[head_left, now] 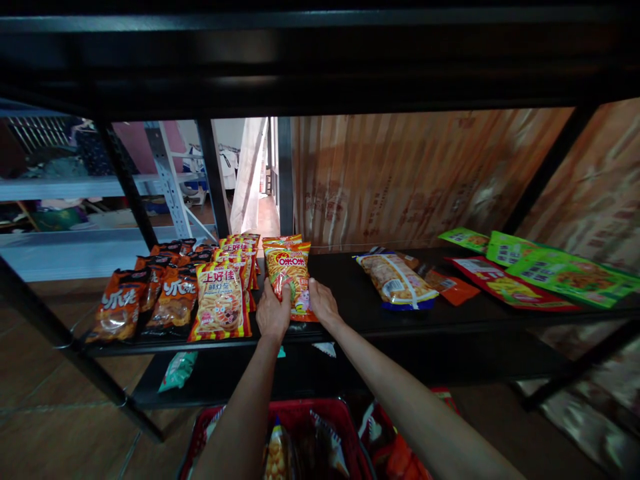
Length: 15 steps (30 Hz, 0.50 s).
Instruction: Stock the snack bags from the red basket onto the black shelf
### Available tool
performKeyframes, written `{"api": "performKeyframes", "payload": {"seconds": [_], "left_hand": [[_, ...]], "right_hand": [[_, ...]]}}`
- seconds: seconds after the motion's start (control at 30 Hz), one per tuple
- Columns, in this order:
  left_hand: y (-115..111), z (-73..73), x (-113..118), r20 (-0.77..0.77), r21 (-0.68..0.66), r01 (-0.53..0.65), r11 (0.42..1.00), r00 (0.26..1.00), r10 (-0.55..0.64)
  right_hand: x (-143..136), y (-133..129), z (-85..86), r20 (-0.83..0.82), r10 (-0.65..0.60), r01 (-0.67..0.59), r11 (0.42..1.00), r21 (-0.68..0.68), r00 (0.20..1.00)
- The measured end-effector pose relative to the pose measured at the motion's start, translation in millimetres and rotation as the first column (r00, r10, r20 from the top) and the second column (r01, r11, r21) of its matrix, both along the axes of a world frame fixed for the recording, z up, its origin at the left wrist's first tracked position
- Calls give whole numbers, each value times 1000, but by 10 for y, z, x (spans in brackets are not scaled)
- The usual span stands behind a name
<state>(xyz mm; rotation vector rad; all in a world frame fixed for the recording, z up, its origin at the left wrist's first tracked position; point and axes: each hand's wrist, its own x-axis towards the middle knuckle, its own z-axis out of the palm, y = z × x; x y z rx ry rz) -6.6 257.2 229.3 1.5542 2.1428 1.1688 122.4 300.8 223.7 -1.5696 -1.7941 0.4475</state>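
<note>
An orange and yellow snack bag (pixel 293 270) stands upright on the black shelf (pixel 340 273), with a similar bag partly visible behind it. My left hand (pixel 274 310) holds its lower left side, thumb across the front. At its right edge, my right hand (pixel 323 301) grips the same bag. Just left of my hands stand yellow and red prawn cracker bags (pixel 220 300) in a row. Farther left are several orange and black snack bags (pixel 173 297).
To the right lie a clear and blue snack bag (pixel 397 279), a red packet (pixel 505 283) and green packets (pixel 560 267). Below are a lower shelf with a teal bag (pixel 179 370) and a red basket (pixel 300 407) of snacks. Black posts frame the shelf.
</note>
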Motion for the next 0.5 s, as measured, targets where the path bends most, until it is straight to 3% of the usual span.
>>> {"api": "performKeyframes", "payload": {"seconds": [0.33, 0.43, 0.5], "left_hand": [[-69, 1, 27, -38, 129, -68, 989, 997, 73], [-170, 6, 32, -60, 274, -62, 960, 995, 81], [-351, -67, 46, -104, 410, 20, 912, 994, 25]], "right_hand": [[-29, -124, 41, -147, 4, 17, 991, 136, 989], [7, -320, 77, -192, 10, 34, 974, 224, 981], [35, -571, 45, -251, 34, 42, 956, 291, 967]]}}
